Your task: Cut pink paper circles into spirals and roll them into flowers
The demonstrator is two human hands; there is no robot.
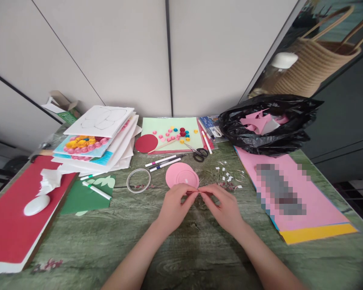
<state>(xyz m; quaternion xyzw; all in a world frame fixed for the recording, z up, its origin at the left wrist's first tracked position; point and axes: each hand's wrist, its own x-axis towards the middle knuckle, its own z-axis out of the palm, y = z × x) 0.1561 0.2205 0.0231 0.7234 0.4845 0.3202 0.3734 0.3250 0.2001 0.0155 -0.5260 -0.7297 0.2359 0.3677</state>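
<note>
My left hand (pixel 179 204) and my right hand (pixel 222 204) meet over the middle of the table, thumbs and forefingers pinched tip to tip. Whatever lies between the fingertips is too small to make out. Just beyond my left fingers are pink paper circles (pixel 174 174), a smaller one with a little white square on it overlapping a larger one. To the left of them lies a roll of tape (pixel 130 180). Small white paper bits (pixel 229 177) are scattered beyond my right hand. Black-handled scissors (pixel 200 154) rest farther back, their blades over a pale green sheet.
Small coloured balls (pixel 169 135) and a red circle (pixel 146 143) lie on the pale green sheet (pixel 151 123). Pens (pixel 165 164) lie nearby. At left are stacked papers (pixel 98 117), green paper (pixel 87 201) and a red sheet (pixel 15 225); at right, pink sheets (pixel 317 201) and a black bag (pixel 269 141).
</note>
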